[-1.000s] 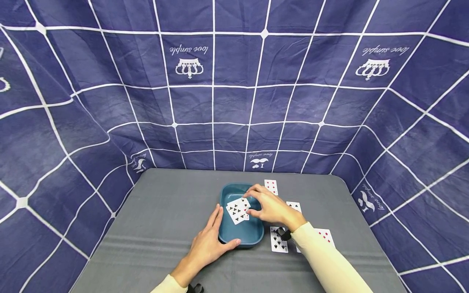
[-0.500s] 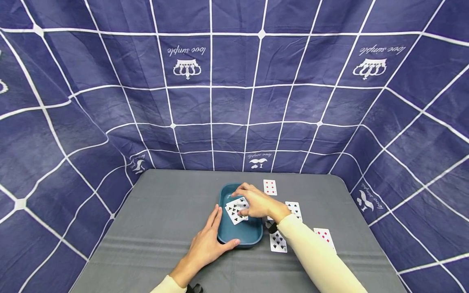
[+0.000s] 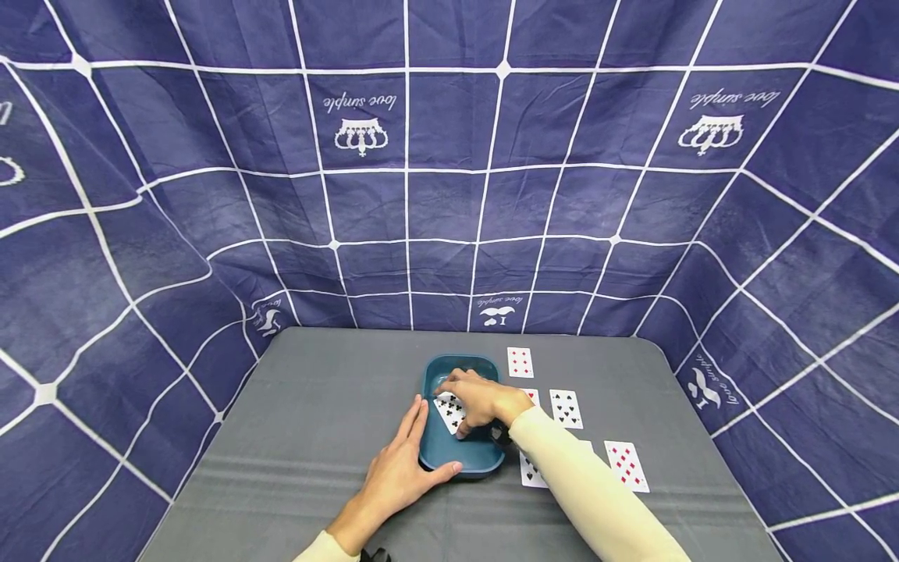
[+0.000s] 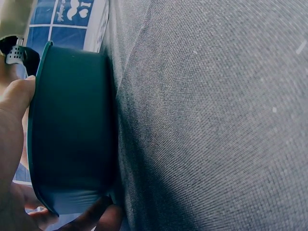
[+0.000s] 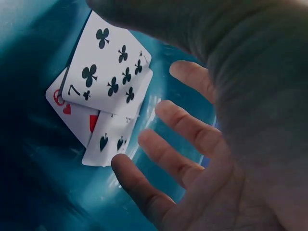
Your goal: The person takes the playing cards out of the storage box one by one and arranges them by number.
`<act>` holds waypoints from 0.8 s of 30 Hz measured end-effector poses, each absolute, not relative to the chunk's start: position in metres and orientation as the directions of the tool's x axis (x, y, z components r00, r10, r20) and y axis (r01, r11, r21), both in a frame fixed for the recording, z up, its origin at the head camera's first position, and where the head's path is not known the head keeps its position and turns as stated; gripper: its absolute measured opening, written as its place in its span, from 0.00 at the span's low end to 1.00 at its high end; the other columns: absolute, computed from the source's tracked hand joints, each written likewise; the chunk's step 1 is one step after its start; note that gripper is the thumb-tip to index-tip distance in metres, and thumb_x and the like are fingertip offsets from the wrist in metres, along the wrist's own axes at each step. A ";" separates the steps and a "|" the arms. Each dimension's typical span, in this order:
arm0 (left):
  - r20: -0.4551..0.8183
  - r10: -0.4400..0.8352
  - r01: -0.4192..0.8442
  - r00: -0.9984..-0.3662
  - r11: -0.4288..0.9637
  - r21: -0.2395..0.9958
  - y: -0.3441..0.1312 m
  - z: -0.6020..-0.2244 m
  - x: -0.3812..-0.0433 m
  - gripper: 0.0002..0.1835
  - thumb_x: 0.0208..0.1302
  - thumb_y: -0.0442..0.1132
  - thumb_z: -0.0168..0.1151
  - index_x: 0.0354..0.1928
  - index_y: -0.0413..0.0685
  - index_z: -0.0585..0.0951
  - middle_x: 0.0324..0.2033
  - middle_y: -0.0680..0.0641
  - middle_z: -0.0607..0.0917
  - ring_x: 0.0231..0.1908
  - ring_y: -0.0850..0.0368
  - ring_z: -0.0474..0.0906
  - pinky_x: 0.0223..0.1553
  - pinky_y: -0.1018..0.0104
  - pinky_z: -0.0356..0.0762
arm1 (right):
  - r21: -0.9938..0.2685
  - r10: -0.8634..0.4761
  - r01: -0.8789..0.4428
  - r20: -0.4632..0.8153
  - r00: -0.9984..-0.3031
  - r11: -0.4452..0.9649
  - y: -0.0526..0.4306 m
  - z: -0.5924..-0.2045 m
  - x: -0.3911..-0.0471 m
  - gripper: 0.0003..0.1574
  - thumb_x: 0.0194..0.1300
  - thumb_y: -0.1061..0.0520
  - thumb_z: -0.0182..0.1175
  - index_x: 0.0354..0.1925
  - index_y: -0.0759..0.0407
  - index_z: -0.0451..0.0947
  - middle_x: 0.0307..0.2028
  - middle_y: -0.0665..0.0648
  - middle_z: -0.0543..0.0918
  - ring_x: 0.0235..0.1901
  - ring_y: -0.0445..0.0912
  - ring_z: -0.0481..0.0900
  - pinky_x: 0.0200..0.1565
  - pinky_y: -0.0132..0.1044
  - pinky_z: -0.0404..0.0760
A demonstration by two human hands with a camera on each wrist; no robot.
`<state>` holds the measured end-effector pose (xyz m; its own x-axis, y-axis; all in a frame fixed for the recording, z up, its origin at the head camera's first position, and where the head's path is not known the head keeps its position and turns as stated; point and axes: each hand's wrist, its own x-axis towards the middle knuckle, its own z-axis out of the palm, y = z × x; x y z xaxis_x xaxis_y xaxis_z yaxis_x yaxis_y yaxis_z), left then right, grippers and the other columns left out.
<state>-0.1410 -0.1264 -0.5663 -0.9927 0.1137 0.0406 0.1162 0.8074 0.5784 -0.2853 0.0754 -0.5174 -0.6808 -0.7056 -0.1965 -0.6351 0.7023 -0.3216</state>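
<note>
A blue-green plastic tub [image 3: 456,459] stands on the grey table. My left hand [image 3: 396,453] rests against its near left corner, fingers straight along the left wall and thumb over the near rim. Inside lie overlapping playing cards: a seven of clubs [image 5: 103,72] on top, a six of hearts [image 5: 74,113] and a spades card [image 5: 107,144] partly covered beneath. My right hand [image 3: 480,404] reaches down into the tub over these cards. Its thumb overlaps one end of the seven of clubs in the right wrist view, while its fingers [image 5: 192,127] are spread beside the cards.
To the right of the tub lie a diamonds card [image 3: 520,362], a spades card [image 3: 566,409] and another diamonds card [image 3: 627,467]. A red-suited card [image 3: 532,396] and a black-suited card [image 3: 531,473] are partly hidden by my right arm. A blue checked curtain [image 3: 449,203] surrounds the table.
My right hand has moved left and lower over the cards in the tub, its thumb shifting toward their near edge. My left hand has stayed at the tub's corner.
</note>
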 end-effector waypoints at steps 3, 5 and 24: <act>0.038 0.111 0.113 -0.993 0.808 0.578 -0.126 -0.566 -0.141 0.71 0.61 0.78 0.81 0.96 0.53 0.59 0.97 0.51 0.55 0.67 0.27 0.89 0.54 0.24 0.87 | -0.309 -0.699 -0.632 -0.206 -0.685 0.710 0.073 -0.520 -0.286 0.60 0.56 0.48 0.95 0.82 0.44 0.80 0.78 0.55 0.78 0.74 0.56 0.78 0.77 0.56 0.82; 0.037 0.111 0.112 -0.993 0.807 0.580 -0.126 -0.566 -0.141 0.71 0.61 0.78 0.81 0.96 0.53 0.59 0.96 0.50 0.56 0.67 0.27 0.89 0.54 0.24 0.87 | -0.303 -0.693 -0.627 -0.213 -0.689 0.717 0.072 -0.521 -0.287 0.60 0.56 0.48 0.95 0.82 0.44 0.80 0.78 0.55 0.78 0.74 0.55 0.78 0.77 0.55 0.82; 0.048 0.130 0.134 -0.990 0.798 0.587 -0.127 -0.567 -0.142 0.70 0.63 0.76 0.81 0.95 0.49 0.59 0.96 0.46 0.56 0.72 0.28 0.86 0.55 0.24 0.88 | -0.258 -0.700 -0.651 -0.222 -0.679 0.714 0.068 -0.523 -0.288 0.60 0.54 0.48 0.95 0.82 0.43 0.81 0.76 0.52 0.79 0.71 0.55 0.79 0.74 0.55 0.85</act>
